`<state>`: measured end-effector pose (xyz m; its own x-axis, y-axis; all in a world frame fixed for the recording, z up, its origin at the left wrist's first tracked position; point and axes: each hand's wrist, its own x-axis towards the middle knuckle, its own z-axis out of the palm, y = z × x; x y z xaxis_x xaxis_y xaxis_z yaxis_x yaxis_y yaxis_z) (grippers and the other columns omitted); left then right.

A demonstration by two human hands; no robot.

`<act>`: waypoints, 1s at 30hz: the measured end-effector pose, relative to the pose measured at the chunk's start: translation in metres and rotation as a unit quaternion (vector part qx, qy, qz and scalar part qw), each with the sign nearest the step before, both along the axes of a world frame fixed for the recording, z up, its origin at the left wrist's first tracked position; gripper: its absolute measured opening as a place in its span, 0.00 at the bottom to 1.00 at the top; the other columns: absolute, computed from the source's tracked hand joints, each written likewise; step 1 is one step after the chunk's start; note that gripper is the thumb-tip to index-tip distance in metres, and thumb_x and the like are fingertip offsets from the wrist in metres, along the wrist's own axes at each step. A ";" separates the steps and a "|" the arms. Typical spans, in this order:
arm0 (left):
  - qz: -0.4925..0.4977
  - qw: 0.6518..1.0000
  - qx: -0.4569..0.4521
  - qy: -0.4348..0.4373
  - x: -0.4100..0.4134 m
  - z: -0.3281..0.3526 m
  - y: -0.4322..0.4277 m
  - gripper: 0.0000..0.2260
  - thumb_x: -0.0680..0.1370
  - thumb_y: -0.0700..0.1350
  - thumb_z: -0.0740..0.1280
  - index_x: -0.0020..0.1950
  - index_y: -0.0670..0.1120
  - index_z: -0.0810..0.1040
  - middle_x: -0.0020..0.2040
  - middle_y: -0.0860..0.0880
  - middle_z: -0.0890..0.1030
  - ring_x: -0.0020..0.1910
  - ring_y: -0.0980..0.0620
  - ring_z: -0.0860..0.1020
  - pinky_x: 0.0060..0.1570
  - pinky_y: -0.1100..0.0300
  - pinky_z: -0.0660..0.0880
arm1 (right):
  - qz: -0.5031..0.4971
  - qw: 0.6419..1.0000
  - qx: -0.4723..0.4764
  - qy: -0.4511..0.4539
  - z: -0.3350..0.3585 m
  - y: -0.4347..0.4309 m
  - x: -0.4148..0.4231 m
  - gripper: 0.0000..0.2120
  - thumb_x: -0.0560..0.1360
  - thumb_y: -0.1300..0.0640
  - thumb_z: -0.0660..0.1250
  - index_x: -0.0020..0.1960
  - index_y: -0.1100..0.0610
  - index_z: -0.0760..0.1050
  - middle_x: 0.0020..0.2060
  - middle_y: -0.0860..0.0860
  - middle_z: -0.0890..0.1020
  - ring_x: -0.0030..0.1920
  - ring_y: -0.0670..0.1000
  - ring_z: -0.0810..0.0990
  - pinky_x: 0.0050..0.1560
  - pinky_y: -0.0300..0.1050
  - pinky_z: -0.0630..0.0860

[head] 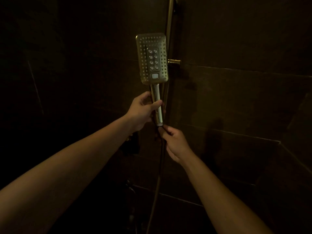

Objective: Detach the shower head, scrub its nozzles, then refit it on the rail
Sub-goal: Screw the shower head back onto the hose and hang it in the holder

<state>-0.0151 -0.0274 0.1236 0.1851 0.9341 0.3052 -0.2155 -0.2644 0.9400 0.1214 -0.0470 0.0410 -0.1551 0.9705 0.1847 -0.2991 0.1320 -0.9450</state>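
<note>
- The handle point(158, 105) of the shower head point(152, 58) is gripped by the left hand point(145, 110), fingers curled round it, presumably to steady it.
- The hose point(157, 183) end, just under the handle's base, is pinched by the right hand point(175, 142), likely for unscrewing or guiding.
- The head is held upright, nozzles outward, before the rail point(170, 22), beside its bracket point(174, 61); whether it is seated cannot be told.

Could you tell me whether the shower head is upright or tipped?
Upright: the shower head stands nozzle plate above handle, which the left hand grips.
</note>
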 end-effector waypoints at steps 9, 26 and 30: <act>0.003 1.000 -0.018 -0.012 -0.001 0.003 -0.005 0.14 0.79 0.38 0.67 0.65 0.46 0.74 0.48 0.45 0.82 0.49 0.47 0.84 0.41 0.50 0.81 | 0.000 0.999 -0.013 0.033 0.009 -0.009 -0.002 0.14 0.76 0.72 0.63 0.55 0.58 0.79 0.45 0.53 0.82 0.45 0.48 0.79 0.45 0.40 0.74; -0.037 0.999 -0.026 -0.031 -0.011 0.008 -0.015 0.13 0.80 0.39 0.66 0.64 0.44 0.73 0.49 0.44 0.81 0.47 0.46 0.83 0.43 0.50 0.80 | 0.100 0.986 -0.091 0.092 0.023 -0.025 -0.002 0.10 0.80 0.62 0.59 0.59 0.61 0.75 0.39 0.54 0.78 0.36 0.49 0.73 0.38 0.42 0.66; -0.021 1.000 -0.005 -0.003 -0.009 0.005 -0.017 0.11 0.79 0.39 0.66 0.62 0.46 0.75 0.47 0.46 0.82 0.47 0.47 0.83 0.45 0.50 0.81 | 0.058 0.992 -0.088 0.073 0.023 -0.026 -0.009 0.09 0.77 0.68 0.62 0.55 0.61 0.76 0.41 0.52 0.80 0.39 0.48 0.76 0.40 0.42 0.68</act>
<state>-0.0244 -0.0446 0.1288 0.2227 0.9289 0.2960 -0.2313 -0.2446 0.9416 0.1125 -0.0727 0.0637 -0.2524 0.9667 0.0432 -0.4375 -0.0742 -0.8961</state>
